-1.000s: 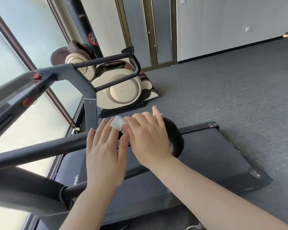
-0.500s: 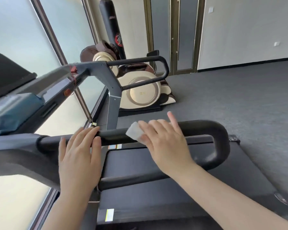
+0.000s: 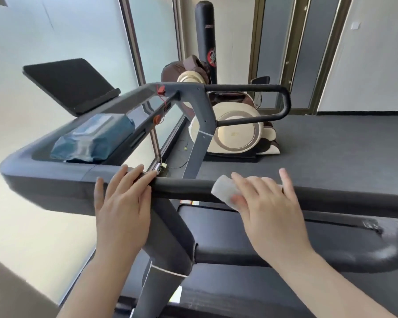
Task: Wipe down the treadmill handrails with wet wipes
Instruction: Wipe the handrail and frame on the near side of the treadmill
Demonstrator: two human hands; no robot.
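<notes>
One folded wet wipe (image 3: 225, 194) sits on near handrail (image 3: 184, 188) w/ our right hand (image 3: 265, 212) fingers spread, pressing it flat for contact; left hand (image 3: 122, 203), fingers straight, together, braces at rail's base; wipes pack (image 3: 94, 138) handy on console

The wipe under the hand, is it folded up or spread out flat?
Folded: the wipe is a small thick pad under the right hand.
</notes>
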